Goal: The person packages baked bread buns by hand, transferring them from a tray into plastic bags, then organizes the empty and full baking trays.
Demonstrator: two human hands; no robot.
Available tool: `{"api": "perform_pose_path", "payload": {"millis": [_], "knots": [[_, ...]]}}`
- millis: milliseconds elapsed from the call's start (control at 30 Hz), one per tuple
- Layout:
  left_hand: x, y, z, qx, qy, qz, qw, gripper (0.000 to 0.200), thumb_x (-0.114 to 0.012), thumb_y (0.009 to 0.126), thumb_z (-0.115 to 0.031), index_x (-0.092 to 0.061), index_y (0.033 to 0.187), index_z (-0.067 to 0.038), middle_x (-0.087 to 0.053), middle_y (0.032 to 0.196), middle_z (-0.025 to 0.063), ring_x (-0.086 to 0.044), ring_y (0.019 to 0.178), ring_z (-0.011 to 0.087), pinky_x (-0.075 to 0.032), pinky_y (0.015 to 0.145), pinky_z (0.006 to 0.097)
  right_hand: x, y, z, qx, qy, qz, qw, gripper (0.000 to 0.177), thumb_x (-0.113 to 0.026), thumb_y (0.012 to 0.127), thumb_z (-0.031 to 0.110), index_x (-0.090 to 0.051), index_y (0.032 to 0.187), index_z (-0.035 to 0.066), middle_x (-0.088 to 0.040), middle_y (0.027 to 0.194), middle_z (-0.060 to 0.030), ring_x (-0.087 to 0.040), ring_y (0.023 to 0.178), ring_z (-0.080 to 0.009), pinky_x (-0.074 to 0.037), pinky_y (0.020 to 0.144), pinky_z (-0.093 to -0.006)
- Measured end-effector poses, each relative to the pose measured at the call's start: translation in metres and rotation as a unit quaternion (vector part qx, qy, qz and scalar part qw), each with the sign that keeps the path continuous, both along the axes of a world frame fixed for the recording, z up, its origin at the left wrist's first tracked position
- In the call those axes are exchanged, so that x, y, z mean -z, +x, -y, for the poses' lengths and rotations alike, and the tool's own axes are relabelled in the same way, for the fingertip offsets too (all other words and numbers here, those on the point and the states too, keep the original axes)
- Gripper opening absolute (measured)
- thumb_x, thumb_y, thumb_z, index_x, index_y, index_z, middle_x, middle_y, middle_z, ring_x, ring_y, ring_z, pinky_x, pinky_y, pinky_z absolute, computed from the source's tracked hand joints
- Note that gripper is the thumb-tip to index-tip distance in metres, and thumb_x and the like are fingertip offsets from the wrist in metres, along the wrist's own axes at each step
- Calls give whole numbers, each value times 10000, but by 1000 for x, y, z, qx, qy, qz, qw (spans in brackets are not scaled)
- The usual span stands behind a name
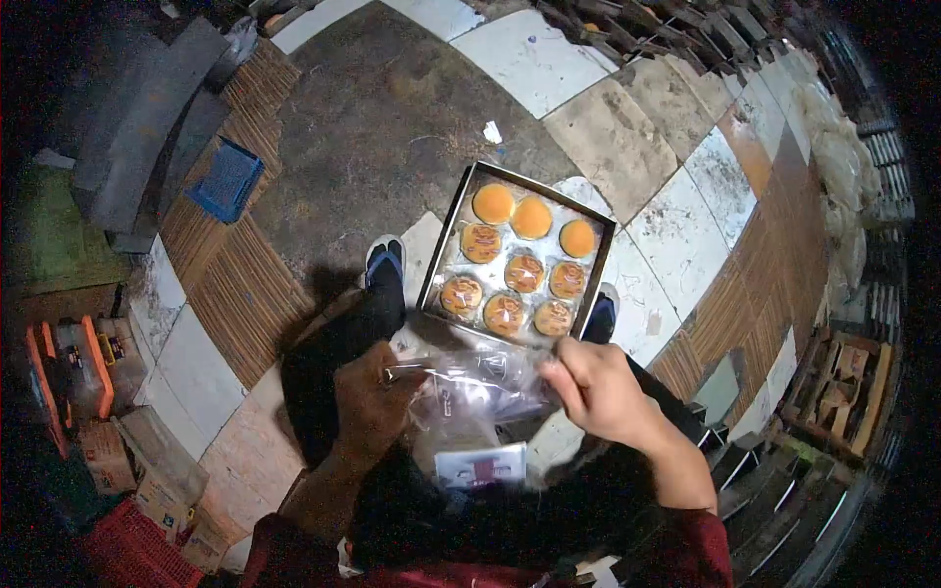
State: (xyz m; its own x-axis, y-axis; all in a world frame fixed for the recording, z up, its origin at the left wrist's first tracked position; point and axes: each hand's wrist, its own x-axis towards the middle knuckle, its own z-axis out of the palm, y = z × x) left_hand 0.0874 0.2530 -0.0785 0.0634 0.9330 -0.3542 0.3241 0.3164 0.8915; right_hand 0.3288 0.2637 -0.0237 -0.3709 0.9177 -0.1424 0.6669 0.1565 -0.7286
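A clear plastic bag is stretched between my two hands in front of my lap. My left hand grips its left edge with closed fingers. Its right edge is pinched in my right hand. Below the bag's middle shows a white card or label with a dark red mark; whether it lies inside the bag I cannot tell. Just beyond the hands, a dark-edged square box holds several round buns, some plain orange-yellow like this bun, others under printed clear wrapping like this one.
A blue plastic tray lies on the tiled floor at the left. My sandalled feet flank the box. Orange-edged crates stand at the lower left, and a wooden crate at the right.
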Motion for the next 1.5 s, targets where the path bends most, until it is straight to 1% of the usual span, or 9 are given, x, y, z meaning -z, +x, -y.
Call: {"api": "perform_pose_path", "payload": {"millis": [167,267,533,633,700,733,933,1067,1500], "knots": [[23,-4,-22,-43,47,-17,998,228,-662,777,-197,-586,815,14,-591,683,58,-530,605,117,-433,564,238,129,63,-139,393,2,-243,887,282,-480,883,234,-525,801,-32,-540,639,-76,-500,560,-162,-411,531,-322],[28,-12,-37,-219,81,-208,950,212,-644,792,-173,-595,850,26,-613,780,63,-552,722,122,-440,685,247,298,63,-192,280,-284,-81,914,304,-493,856,230,-546,921,-63,-615,758,-159,-593,661,-261,-462,632,-370],[25,-8,-51,-230,-57,-178,955,196,-632,802,-160,-599,858,25,-616,796,61,-550,737,121,-434,704,251,506,52,-249,250,3,200,947,537,-663,737,349,-448,1071,-12,-603,858,-203,-586,833,-343,-455,727,-411],[25,-8,-53,-224,-75,-168,957,190,-627,805,-155,-601,861,24,-617,802,60,-549,743,120,-432,711,253,499,64,-264,182,-273,48,944,492,-709,663,455,-585,750,-13,-603,660,-166,-603,579,-255,-476,566,-342],[23,-6,-57,-218,-78,-159,960,186,-623,808,-152,-602,864,24,-618,806,59,-548,746,120,-430,716,254,458,51,-245,147,-160,86,972,418,-723,678,382,-565,660,-5,-508,576,-63,-479,484,-152,-435,500,-292],[21,-6,-58,-213,-78,-154,962,184,-622,809,-151,-602,865,24,-618,808,59,-548,748,120,-430,718,254,455,43,-225,106,299,230,920,393,-716,700,334,-538,743,-14,-441,596,-28,-435,540,-113,-419,516,-277],[9,3,-57,-155,-68,-123,978,174,-612,816,-141,-605,871,24,-621,820,57,-546,760,119,-425,732,257,453,55,-172,366,-150,-214,893,255,-561,848,309,-505,867,60,-553,749,-35,-522,684,-109,-434,611,-262],[25,2,-46,-167,-66,11,984,155,-612,812,-137,-613,852,13,-622,773,66,-544,709,102,-434,670,247,286,33,-153,392,-283,-623,615,317,-469,888,350,-530,999,59,-597,932,-71,-591,824,-196,-494,727,-336],[-22,18,15,133,32,188,973,543,-684,741,-122,-400,1195,-31,-529,1042,87,-536,870,141,-449,715,260,6,1,75,242,-223,-288,900,463,-655,772,260,-489,1084,-40,-598,883,-87,-582,746,-140,-479,690,-275]]}}
